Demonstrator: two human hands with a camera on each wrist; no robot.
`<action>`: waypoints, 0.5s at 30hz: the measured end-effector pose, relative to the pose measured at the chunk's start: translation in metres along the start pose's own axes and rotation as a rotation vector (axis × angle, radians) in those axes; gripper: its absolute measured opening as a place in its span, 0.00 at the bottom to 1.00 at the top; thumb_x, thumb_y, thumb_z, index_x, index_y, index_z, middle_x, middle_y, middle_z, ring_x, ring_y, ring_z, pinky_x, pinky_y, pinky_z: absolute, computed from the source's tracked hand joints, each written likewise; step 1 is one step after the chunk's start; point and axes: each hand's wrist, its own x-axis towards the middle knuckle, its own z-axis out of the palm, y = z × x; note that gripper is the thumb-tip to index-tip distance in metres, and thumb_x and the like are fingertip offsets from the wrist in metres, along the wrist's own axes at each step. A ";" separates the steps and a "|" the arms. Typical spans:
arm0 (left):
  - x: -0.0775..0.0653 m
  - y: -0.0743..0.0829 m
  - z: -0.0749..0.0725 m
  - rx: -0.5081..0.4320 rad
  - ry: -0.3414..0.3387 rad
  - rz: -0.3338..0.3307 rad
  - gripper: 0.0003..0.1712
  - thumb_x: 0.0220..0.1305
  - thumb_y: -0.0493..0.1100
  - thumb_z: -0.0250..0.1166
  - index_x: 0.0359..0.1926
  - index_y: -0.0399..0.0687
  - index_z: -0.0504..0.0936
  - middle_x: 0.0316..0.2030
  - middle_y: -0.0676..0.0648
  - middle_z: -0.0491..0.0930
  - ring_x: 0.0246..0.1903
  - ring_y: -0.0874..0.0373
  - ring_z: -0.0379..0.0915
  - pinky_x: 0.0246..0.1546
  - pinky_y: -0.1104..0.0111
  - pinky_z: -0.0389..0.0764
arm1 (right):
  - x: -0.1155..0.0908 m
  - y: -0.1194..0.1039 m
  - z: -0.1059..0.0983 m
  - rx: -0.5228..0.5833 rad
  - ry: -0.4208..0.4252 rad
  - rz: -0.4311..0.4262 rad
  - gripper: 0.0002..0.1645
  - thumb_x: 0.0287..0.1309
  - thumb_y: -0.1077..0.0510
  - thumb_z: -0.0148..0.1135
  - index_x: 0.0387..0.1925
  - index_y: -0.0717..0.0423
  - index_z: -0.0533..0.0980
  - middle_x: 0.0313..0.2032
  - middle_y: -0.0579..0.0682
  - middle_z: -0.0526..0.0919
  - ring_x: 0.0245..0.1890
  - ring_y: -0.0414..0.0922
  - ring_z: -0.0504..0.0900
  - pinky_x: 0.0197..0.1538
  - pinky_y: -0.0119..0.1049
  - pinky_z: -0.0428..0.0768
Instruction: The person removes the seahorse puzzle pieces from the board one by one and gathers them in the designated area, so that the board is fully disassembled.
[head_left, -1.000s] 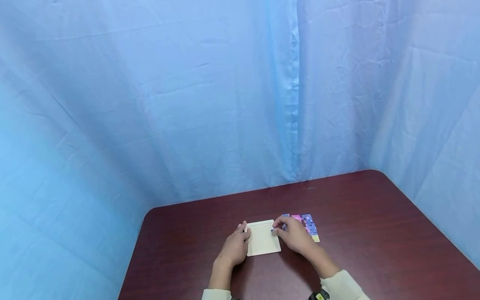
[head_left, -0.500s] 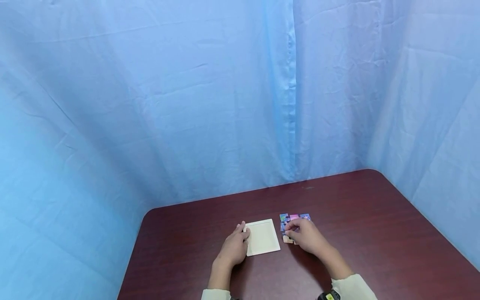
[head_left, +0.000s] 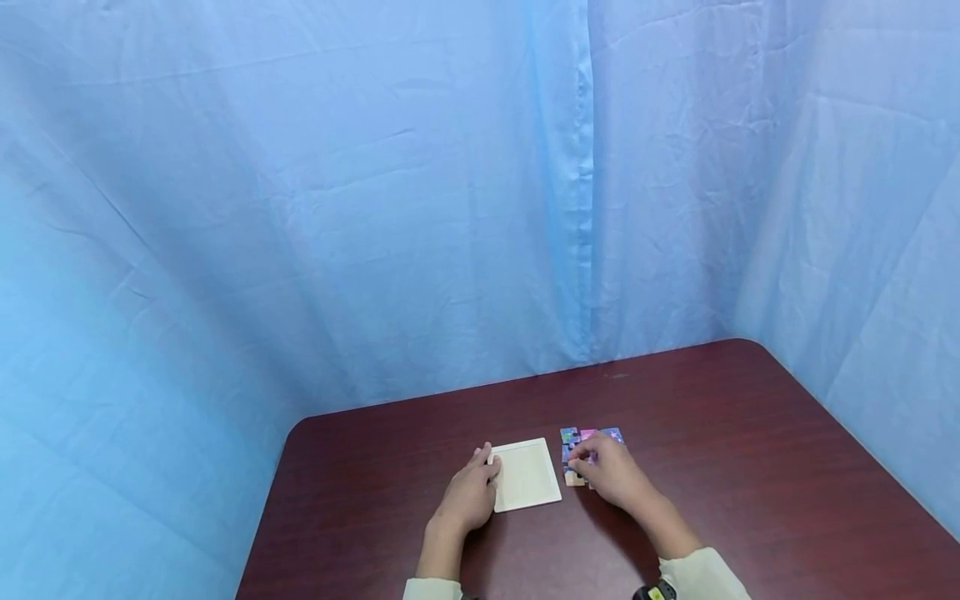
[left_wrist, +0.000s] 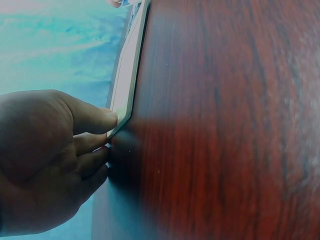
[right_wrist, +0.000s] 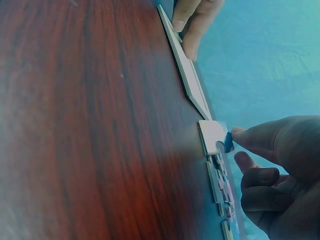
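Note:
At the left edge of a cream square puzzle tray [head_left: 527, 475], my left hand [head_left: 469, 495] grips the rim, thumb on top and the other fingers along the outer side. The tray's floor shows bare. My right hand [head_left: 615, 475] is over a group of jigsaw pieces [head_left: 568, 435] to the right of the tray. In the right wrist view it pinches a small blue jigsaw piece [right_wrist: 229, 142] at the thumb tip, right at a pale piece [right_wrist: 212, 137]. The hand hides much of the group in the head view.
The dark red wooden table [head_left: 375, 483] has rounded far corners. Blue curtains [head_left: 420, 208] hang behind it and on both sides. A dark watch-like band [head_left: 654, 592] shows at the right sleeve.
My right hand has moved right, from the tray's right edge back over the jigsaw pieces, carrying the blue jigsaw piece. My left hand keeps its place on the tray.

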 end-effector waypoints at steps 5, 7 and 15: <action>-0.001 0.000 0.000 -0.006 -0.002 -0.007 0.24 0.78 0.34 0.55 0.72 0.40 0.76 0.80 0.38 0.63 0.81 0.41 0.60 0.77 0.45 0.67 | -0.001 0.000 0.001 0.002 0.014 0.002 0.04 0.64 0.60 0.72 0.33 0.57 0.88 0.41 0.50 0.85 0.40 0.43 0.78 0.46 0.37 0.79; -0.001 -0.001 0.001 -0.007 -0.003 -0.009 0.24 0.78 0.34 0.55 0.72 0.40 0.76 0.80 0.39 0.63 0.81 0.41 0.59 0.77 0.46 0.68 | -0.001 0.001 0.001 0.008 0.020 -0.001 0.03 0.63 0.61 0.72 0.34 0.57 0.88 0.41 0.50 0.85 0.40 0.43 0.78 0.45 0.37 0.79; 0.000 -0.001 0.004 -0.028 0.001 -0.016 0.25 0.77 0.38 0.60 0.72 0.39 0.76 0.81 0.39 0.63 0.81 0.41 0.59 0.77 0.44 0.68 | -0.005 0.000 0.001 0.028 0.065 -0.017 0.05 0.62 0.65 0.70 0.37 0.54 0.89 0.42 0.52 0.85 0.38 0.41 0.77 0.43 0.34 0.78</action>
